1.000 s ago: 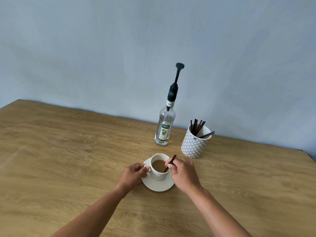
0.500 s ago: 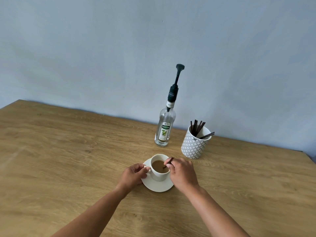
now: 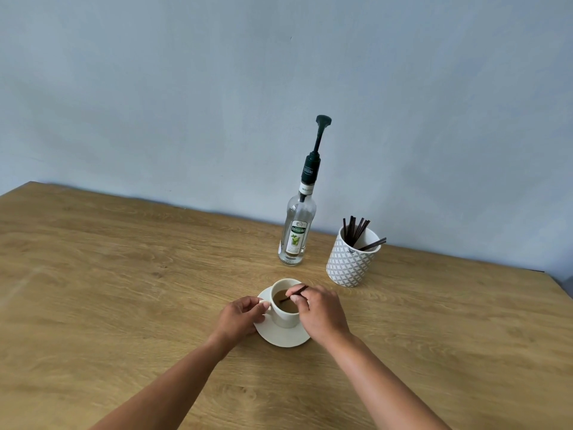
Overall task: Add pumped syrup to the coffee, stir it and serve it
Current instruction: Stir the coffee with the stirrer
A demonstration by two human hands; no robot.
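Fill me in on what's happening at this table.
A person is stirring a cup of coffee that sits on a white saucer. The left hand grips the cup's handle, while the right hand holds a dark stir stick dipped into the coffee. A pump-topped syrup bottle and a patterned holder of spare sticks stand behind, untouched.

My wooden table (image 3: 124, 274) has a pale oak grain and runs back to the wall. Directly on it near me sits a white saucer (image 3: 283, 338), and farther back stand a clear syrup bottle (image 3: 297, 234) with a dark pump and, just to its right, a patterned white pot (image 3: 352, 263), the two close together but apart.
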